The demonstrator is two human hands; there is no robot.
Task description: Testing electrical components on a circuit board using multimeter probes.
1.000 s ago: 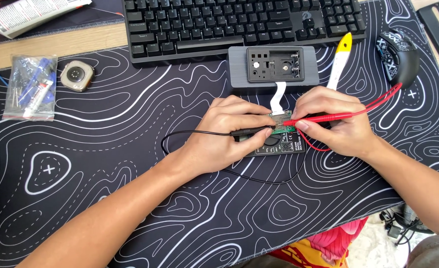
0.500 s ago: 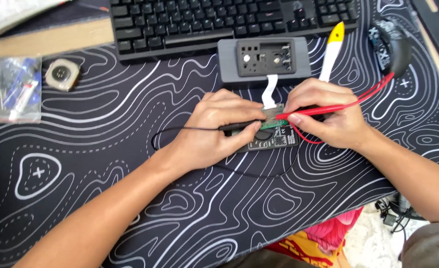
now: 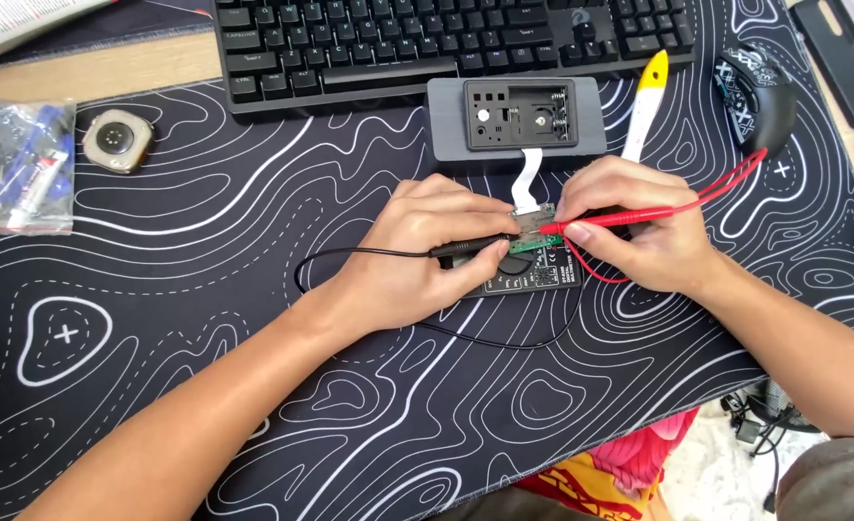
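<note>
Showing two test probes being applied to a small green circuit board [image 3: 535,237], which lies on the black patterned desk mat [image 3: 205,318] just in front of a grey casing [image 3: 516,123] and is joined to it by a white ribbon cable [image 3: 526,179]. The black probe [image 3: 468,249] is pinched in the left hand [image 3: 427,253], its tip resting at the board's left edge; the red probe [image 3: 612,221] is gripped pen-fashion in the right hand [image 3: 639,232], its tip at the board's right side. A dark multimeter [image 3: 539,276] is partly hidden beneath both hands (its dial barely shows). A keyboard [image 3: 446,43], a yellow-and-white pry tool [image 3: 646,104], a mouse [image 3: 757,96], a watch body [image 3: 116,140] and a bag of small tools [image 3: 22,164] lie around. Risk is judged to lie in slippage: the board is held only by fingertips, so a sliding tip could bridge adjacent contacts, and the ribbon cable could be strained if the board is nudged.
</note>
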